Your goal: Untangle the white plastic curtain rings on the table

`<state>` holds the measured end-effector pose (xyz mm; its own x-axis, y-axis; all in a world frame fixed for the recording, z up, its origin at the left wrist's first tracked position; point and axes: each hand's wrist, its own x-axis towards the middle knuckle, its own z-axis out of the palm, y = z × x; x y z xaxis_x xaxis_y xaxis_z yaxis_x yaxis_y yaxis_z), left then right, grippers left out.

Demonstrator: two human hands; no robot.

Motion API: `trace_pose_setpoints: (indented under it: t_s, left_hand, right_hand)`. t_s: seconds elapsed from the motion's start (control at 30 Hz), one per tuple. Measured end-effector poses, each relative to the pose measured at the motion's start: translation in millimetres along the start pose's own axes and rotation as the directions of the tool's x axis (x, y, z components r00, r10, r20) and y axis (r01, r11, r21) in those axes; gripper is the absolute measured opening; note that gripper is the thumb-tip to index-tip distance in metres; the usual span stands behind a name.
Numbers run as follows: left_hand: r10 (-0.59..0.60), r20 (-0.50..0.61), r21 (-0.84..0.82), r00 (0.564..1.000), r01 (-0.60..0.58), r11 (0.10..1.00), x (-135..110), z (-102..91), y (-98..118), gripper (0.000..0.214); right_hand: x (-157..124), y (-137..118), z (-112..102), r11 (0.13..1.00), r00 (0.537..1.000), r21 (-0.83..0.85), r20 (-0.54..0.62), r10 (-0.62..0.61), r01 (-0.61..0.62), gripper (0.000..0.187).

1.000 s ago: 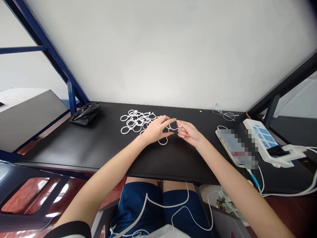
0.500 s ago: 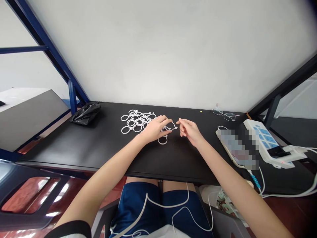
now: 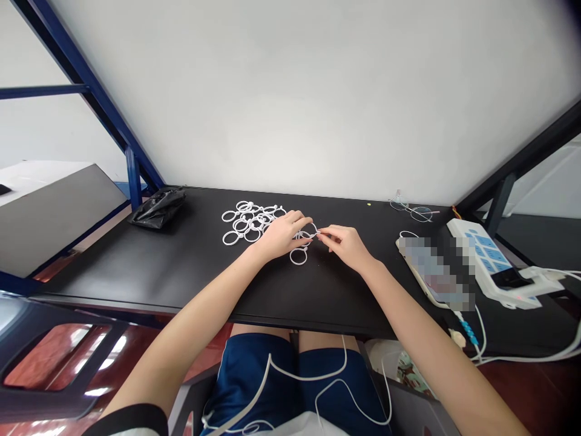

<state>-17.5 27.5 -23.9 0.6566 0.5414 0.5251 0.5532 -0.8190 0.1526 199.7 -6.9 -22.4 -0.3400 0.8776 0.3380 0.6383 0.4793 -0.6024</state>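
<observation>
My left hand [image 3: 282,236] rests on the black tabletop, its thumb and fingers closed around a white ring [image 3: 313,226]. From the right, the fingertips of my right hand [image 3: 345,244] pinch the same ring at its small end piece. A further white ring [image 3: 298,257] lies just below my left thumb. Left of that hand is a loose pile of several similar white rings [image 3: 242,226], each with a small knob on its rim; my hand covers part of the pile.
A crumpled black plastic bag [image 3: 158,209] lies at the table's left end. To the right are eyeglasses [image 3: 420,214], a phone with a blurred screen [image 3: 431,272] and a white power strip [image 3: 483,254] with plugs and cables. A white cable [image 3: 308,378] hangs across my lap.
My right hand has moved left, from beside the ring to its end piece, and its fingertips now pinch it. My left hand has stayed nearly still.
</observation>
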Motion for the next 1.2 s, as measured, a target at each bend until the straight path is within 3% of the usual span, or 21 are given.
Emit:
trace_pose_setpoints:
  t_s: [0.23, 0.37, 0.5, 0.63, 0.87, 1.2]
  left_hand:
    - [-0.007, 0.025, -0.041, 1.0, 0.008, 0.999, -2, 0.1, 0, 0.038]
    - [-0.092, 0.002, -0.212, 0.996, 0.09, 0.973, 1, -2.1, 1, 0.04]
    - [-0.212, 0.079, -0.477, 0.974, 0.223, 0.85, 4, -3.6, 3, 0.04]
    - [-0.257, 0.153, -0.607, 0.954, 0.296, 0.738, 6, -5.3, 9, 0.042]
    - [-0.285, 0.16, -0.623, 0.945, 0.321, 0.714, 9, -12.6, 18, 0.037]
    - [-0.302, 0.178, -0.641, 0.936, 0.343, 0.686, 10, -14.5, 21, 0.042]
  right_hand:
    - [-1, 1, -3, 1.0, 0.999, -0.016, 0.037, -0.022, 0.023, 0.033]
    - [-2, -5, 0, 0.998, 0.998, 0.061, 0.047, -0.037, 0.034, 0.035]
    - [-3, -12, 2, 0.992, 0.999, 0.122, 0.04, -0.035, 0.03, 0.033]
    - [-5, -15, 5, 0.984, 0.998, 0.168, 0.019, -0.06, 0.056, 0.032]
    - [-6, -19, 9, 0.983, 0.997, 0.164, -0.038, -0.073, 0.079, 0.03]
    - [-7, -25, -3, 0.997, 0.993, 0.04, 0.093, -0.067, 0.064, 0.034]
